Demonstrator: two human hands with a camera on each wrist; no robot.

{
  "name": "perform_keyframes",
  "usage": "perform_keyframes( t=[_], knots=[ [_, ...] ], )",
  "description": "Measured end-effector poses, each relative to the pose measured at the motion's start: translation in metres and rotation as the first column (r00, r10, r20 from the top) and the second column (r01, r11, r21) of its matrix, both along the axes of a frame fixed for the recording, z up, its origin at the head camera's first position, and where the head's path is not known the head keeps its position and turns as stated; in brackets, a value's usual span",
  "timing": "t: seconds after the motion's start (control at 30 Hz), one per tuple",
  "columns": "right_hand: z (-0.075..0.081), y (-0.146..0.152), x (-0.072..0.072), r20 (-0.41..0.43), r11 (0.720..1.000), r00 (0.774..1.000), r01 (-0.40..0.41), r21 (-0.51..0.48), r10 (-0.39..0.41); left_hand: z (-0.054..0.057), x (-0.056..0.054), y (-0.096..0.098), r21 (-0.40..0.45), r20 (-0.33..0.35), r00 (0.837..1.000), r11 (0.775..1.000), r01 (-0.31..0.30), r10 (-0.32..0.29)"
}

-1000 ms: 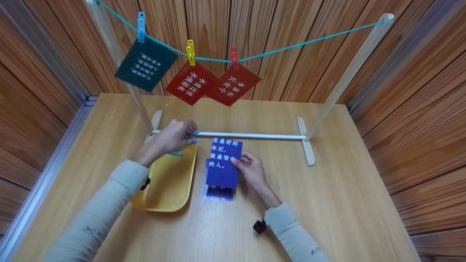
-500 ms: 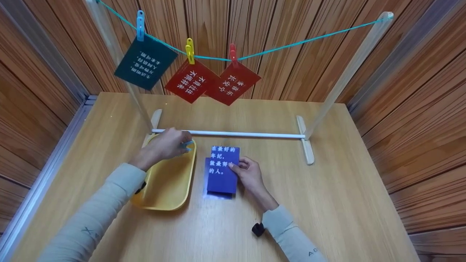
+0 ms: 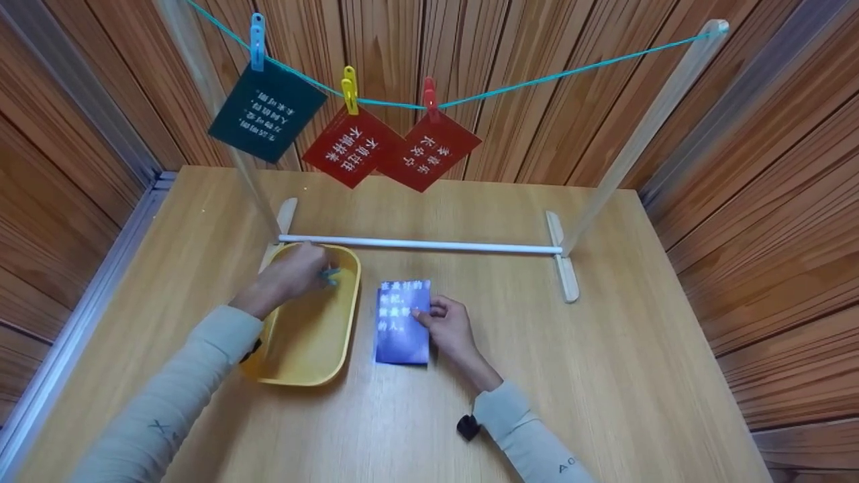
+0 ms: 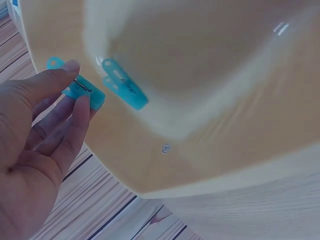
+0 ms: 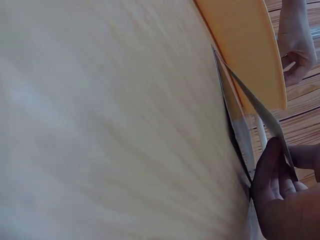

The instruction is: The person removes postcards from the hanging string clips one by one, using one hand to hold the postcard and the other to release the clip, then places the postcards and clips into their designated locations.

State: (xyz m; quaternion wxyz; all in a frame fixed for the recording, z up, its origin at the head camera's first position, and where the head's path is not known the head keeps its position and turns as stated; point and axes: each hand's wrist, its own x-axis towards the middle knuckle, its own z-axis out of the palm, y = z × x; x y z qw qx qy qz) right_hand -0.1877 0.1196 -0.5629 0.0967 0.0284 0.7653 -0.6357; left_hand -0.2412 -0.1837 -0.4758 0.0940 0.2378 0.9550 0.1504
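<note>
My left hand [image 3: 295, 270] is over the far end of the yellow tray [image 3: 357, 302]. In the left wrist view its thumb and fingers pinch a turquoise clothespin [image 4: 92, 97]. A second turquoise clothespin [image 4: 125, 84] lies inside the tray. My right hand [image 3: 453, 325] pinches the right edge of a blue card [image 3: 402, 342] with white writing, thumb on top. Seen by the right wrist camera, that card [image 5: 255, 104] is tilted up above another card [image 5: 231, 112] on the table; from the head view the lower one is almost covered.
A wooden stand with a white crossbar [image 3: 463, 246] carries a sagging turquoise cord [image 3: 577, 69]. On it hang a dark green card [image 3: 268, 111] from a blue clothespin [image 3: 258, 41], and red cards [image 3: 349, 151] [image 3: 429, 154] from yellow [image 3: 349, 90] and red [image 3: 430, 94] clothespins.
My left hand has moved back and down over the tray, still with the clothespin. My right hand has drawn the blue card nearer and lowered it over the other card.
</note>
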Motion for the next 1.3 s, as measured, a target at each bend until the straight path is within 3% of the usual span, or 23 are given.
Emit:
perform_keyframes(
  t=[0.17,0.33,0.43,0.7,0.93,1.2,1.3],
  knots=[
    [0.006,-0.003,0.003,-0.053,0.981,0.999,0.006,0.195,0.005,-0.008,0.002,-0.003,0.010,-0.003,1.000,1.000,0.006,-0.006],
    [0.012,-0.006,0.004,-0.095,0.920,0.995,0.007,0.392,0.033,-0.013,0.001,-0.004,-0.017,0.062,0.997,0.999,-0.033,0.033],
    [0.014,-0.006,0.004,-0.078,0.890,0.996,-0.003,0.457,0.044,-0.017,0.002,-0.005,-0.025,0.078,0.996,0.999,-0.035,0.037],
    [0.015,-0.008,0.005,-0.032,0.867,0.997,-0.040,0.497,0.064,-0.021,0.004,-0.004,-0.010,0.072,0.997,1.000,-0.006,0.007],
    [0.015,-0.007,0.004,-0.029,0.863,0.997,-0.052,0.502,0.077,-0.021,0.004,0.000,-0.015,0.111,0.992,0.998,-0.055,0.057],
    [0.014,-0.007,0.004,-0.063,0.829,0.992,-0.059,0.556,0.113,-0.022,0.002,0.000,-0.025,0.050,0.999,1.000,0.002,-0.001],
    [0.015,-0.008,0.004,-0.044,0.831,0.993,-0.069,0.551,0.112,-0.022,0.002,0.000,-0.040,0.074,0.997,0.999,-0.014,0.017]
  ],
)
